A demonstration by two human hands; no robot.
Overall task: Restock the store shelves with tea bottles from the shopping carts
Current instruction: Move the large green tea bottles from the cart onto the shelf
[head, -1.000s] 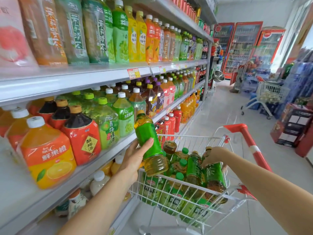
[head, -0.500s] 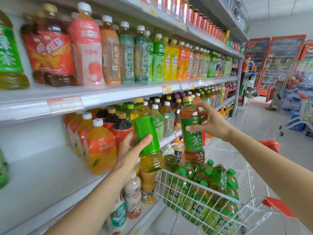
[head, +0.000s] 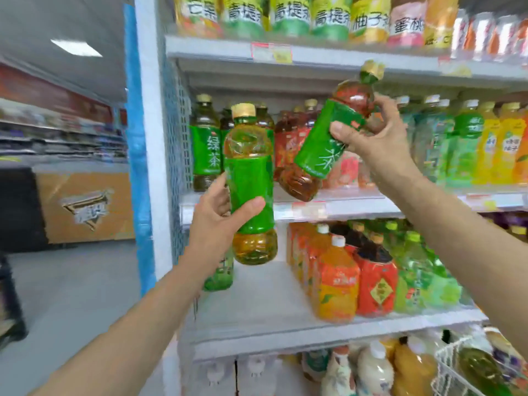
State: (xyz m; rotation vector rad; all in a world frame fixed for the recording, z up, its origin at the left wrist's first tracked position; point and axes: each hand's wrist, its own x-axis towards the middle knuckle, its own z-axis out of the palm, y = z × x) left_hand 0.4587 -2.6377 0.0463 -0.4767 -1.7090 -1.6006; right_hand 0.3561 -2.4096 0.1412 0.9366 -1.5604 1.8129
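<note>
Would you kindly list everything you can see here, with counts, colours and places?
Green-labelled plastic bottle of pale amber tea: one, held near upright, centre-left.
Green-labelled plastic bottle of reddish-brown tea: one, held tilted, centre-right.
Green-labelled shelf bottles: several, dark tea, middle shelf's left end.
Orange juice bottles: a row, white caps, lower shelf.
White metal shelving: several tiers, ahead.
White wire cart: one, bottom right.
Left hand: grips the pale bottle.
Right hand: grips the tilted bottle.

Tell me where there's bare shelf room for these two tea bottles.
The lower shelf has a bare patch between the left post and the orange bottles. The middle shelf is crowded from the green tea rightward; the left hand and right hand hold bottles that hide part of its front.
</note>
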